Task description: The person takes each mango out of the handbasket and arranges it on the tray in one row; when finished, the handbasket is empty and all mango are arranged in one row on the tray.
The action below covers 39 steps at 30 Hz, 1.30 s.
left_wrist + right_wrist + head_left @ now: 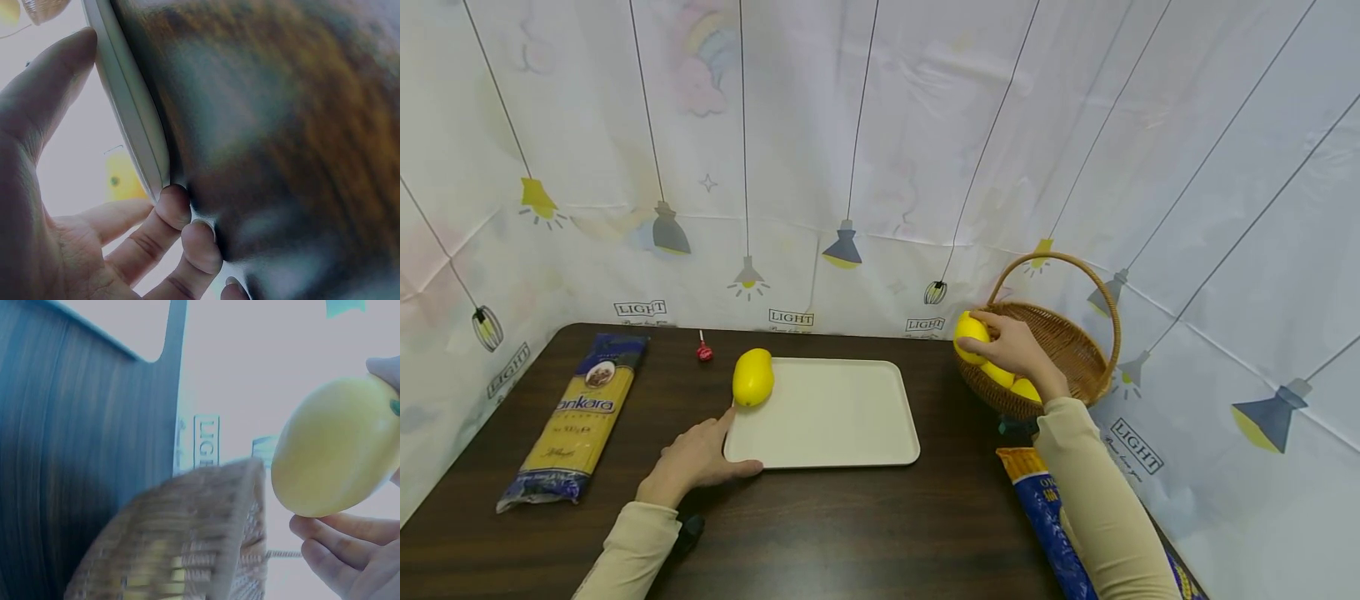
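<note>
My right hand grips a smooth yellow oval fruit, like a mango, with thumb and fingers. It holds the fruit above the left rim of a wicker basket. More yellow fruits lie inside the basket, partly hidden by the hand. My left hand touches the near left corner of a cream tray. Its thumb lies along the front edge and its fingers along the left side. At the tray's far left corner rests another yellow fruit.
A yellow-and-blue pasta packet lies on the left of the dark wooden table. Behind the tray is a red lollipop. Under my right forearm lies a blue packet, partly covered. A printed curtain hangs behind the table.
</note>
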### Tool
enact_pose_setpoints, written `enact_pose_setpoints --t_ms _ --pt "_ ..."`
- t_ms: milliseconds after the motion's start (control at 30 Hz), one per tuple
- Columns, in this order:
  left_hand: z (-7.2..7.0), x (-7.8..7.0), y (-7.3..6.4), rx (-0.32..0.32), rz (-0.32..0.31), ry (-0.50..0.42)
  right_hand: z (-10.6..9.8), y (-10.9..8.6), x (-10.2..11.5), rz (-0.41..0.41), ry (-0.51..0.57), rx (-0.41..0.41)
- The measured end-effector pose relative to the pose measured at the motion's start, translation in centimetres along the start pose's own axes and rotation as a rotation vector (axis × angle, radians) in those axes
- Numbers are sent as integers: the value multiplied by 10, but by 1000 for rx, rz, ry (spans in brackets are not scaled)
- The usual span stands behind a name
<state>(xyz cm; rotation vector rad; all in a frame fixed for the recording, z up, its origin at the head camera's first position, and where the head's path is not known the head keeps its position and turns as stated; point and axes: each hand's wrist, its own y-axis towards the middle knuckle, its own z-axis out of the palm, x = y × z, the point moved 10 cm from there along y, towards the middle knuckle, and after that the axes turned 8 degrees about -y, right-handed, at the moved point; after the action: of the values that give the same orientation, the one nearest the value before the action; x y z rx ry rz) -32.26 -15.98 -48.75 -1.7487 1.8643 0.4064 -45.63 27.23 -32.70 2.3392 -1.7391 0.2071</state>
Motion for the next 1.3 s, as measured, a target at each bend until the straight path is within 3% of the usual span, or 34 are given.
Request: enact_pose_setpoints --t_ms 300,733,1100,1300 --pt "-1 3 -1 -7 12 2 17 6 37 -47 56 -2" --pt "0 2 -1 -2 12 8 86 30 96 -181 75 70" --pt "0 1 0 1 4 10 139 41 123 -141 67 163" --pt "1 1 0 1 8 6 153 44 139 -157 74 183"
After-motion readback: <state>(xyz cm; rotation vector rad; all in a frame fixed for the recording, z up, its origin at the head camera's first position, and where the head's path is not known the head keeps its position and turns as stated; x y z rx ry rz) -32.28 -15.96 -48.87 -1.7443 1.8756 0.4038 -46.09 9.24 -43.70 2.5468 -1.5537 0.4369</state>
